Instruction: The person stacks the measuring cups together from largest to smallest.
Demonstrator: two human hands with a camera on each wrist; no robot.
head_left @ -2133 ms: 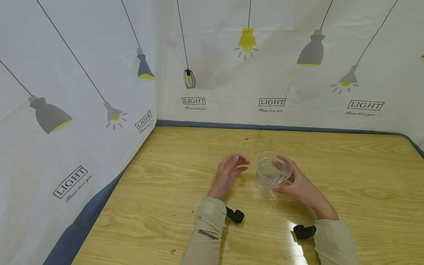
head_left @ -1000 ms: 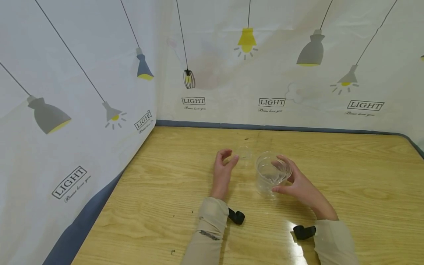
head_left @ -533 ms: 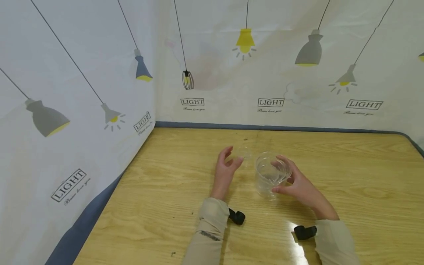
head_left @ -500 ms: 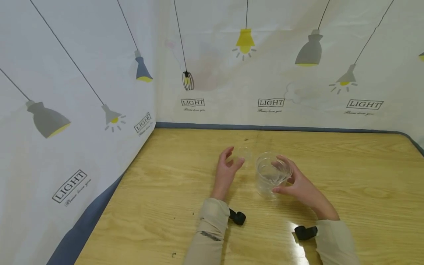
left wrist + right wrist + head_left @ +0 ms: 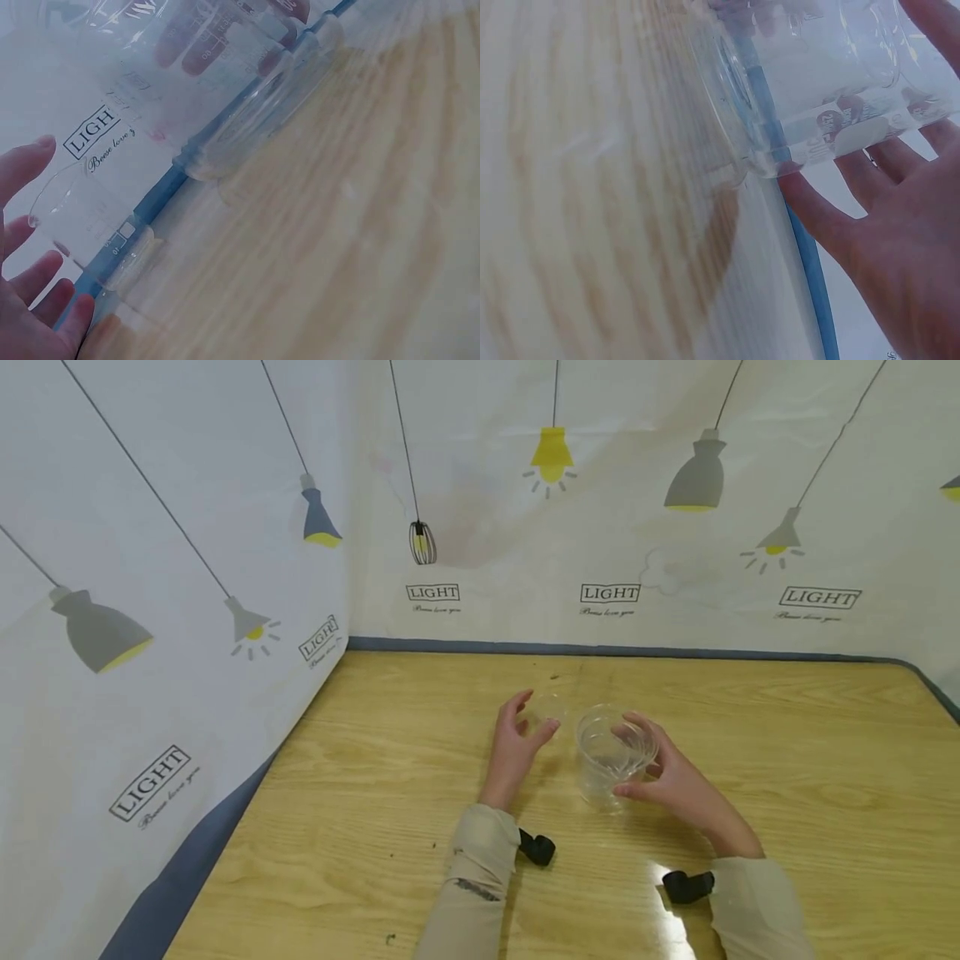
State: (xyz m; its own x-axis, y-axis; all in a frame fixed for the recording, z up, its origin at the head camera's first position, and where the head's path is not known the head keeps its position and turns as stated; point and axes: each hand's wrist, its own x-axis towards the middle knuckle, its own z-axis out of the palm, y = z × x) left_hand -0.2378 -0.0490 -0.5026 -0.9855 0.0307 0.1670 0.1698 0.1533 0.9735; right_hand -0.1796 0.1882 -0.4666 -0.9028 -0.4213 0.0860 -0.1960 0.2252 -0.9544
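A large clear beaker [image 5: 600, 768] with white markings stands upright on the table, curved clear layers showing inside it. My right hand [image 5: 663, 772] holds it from the right, thumb on the near side and fingers round the far side. The right wrist view shows those fingers spread along the wall of the beaker [image 5: 817, 112]. To its left is a small clear beaker [image 5: 552, 704], faint against the wood. My left hand [image 5: 513, 747] is beside it, thumb and fingers spread apart. In the left wrist view, fingers stand loosely about the small beaker [image 5: 90, 214].
The wooden table [image 5: 360, 827] meets a white curtain [image 5: 495, 560] printed with lamps at the back and left, with a blue hem [image 5: 480, 646]. Black wrist devices [image 5: 537, 848] jut inward from both beige sleeves [image 5: 468, 893].
My left hand turned its thumb and fingers apart and reached forward and slightly right, up to the small beaker. My right hand stayed on the large beaker.
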